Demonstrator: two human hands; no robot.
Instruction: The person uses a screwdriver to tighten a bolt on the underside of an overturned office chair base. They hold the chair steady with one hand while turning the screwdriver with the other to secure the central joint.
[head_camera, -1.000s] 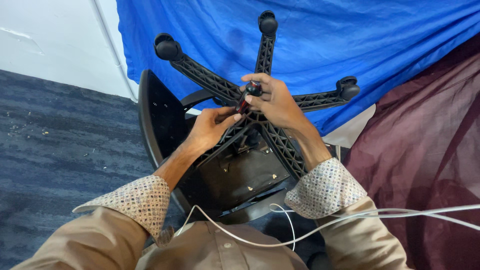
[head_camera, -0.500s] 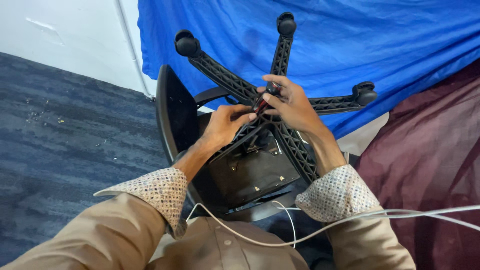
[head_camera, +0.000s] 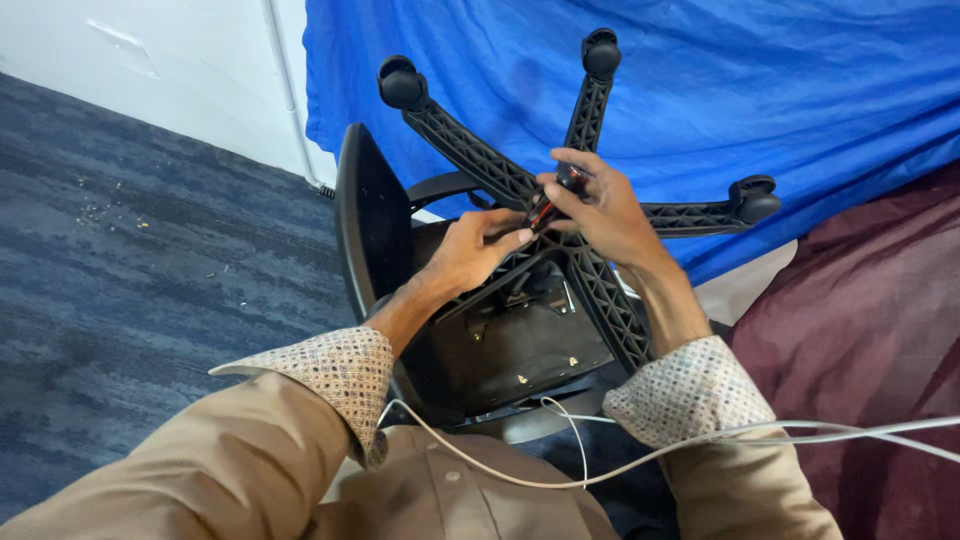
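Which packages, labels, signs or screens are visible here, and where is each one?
None can be seen: no package, label, sign or screen.
The left hand and right hand work at the hub of an upturned black office chair, before a blue cloth and a maroon cloth.

An overturned black office chair with a ribbed plastic five-arm wheeled base lies with its castors pointing up. At the hub, the left hand and the right hand meet, their fingers pinching a small red-and-black tool. Below the fingers sits the chair's dark seat underside. Beyond them hangs a blue cloth; right of them lies a maroon fabric; left is grey carpet. A white cable crosses near the cuffs.
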